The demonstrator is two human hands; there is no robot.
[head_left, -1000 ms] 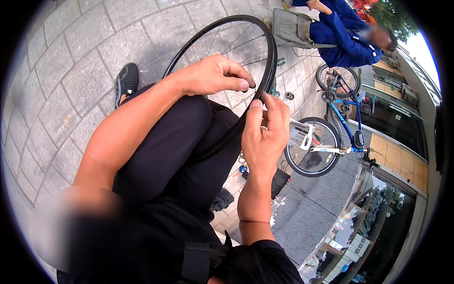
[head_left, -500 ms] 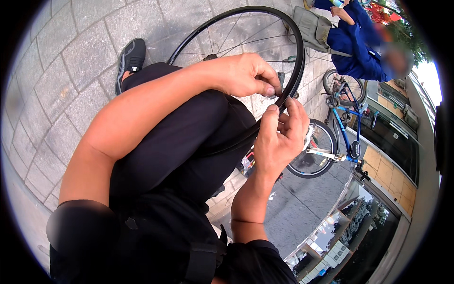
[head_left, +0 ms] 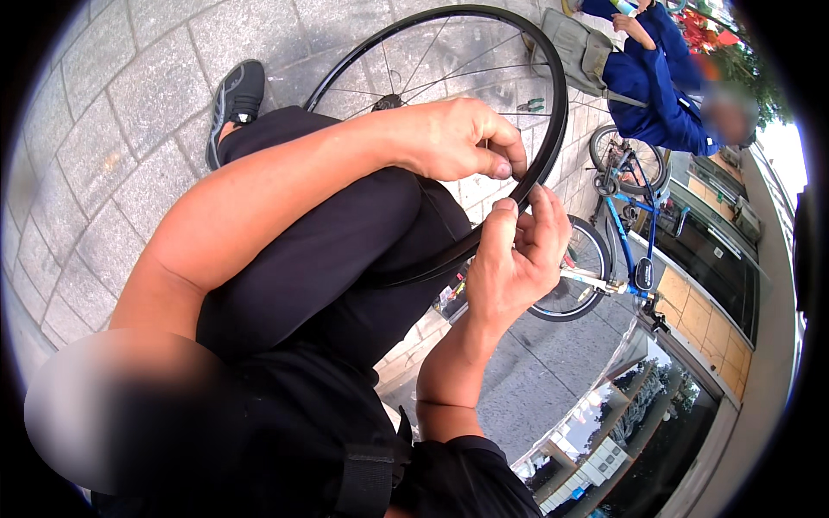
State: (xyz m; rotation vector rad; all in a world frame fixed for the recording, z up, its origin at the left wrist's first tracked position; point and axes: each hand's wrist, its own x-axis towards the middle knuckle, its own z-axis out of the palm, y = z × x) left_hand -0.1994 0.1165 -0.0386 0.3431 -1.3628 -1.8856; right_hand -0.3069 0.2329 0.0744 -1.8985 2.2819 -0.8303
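A black-rimmed bicycle wheel point(head_left: 555, 99) with thin spokes and a dark hub point(head_left: 388, 103) rests against my dark-trousered knee point(head_left: 380, 216). My left hand point(head_left: 471, 140) has thumb and forefinger closed at the rim's inner side, near its right part. Just below, my right hand point(head_left: 518, 252) pinches the same black rim, thumb and fingertips pressed on its outer strip. Whether that strip is a tyre or bare rim I cannot tell. Green-handled pliers point(head_left: 528, 105) lie on the paving, seen through the spokes.
A person in blue point(head_left: 648, 82) with a grey bag point(head_left: 574, 56) is at upper right. A blue-and-white bicycle point(head_left: 629, 224) stands on the paving point(head_left: 138, 104) at right, before glass shopfronts point(head_left: 699, 259). Small tools point(head_left: 451, 293) lie partly hidden beyond my leg. My shoe point(head_left: 242, 95) is upper left.
The wheel and both hands have shifted right in the view, and more of the hub and spokes shows. Both hands stay at the rim.
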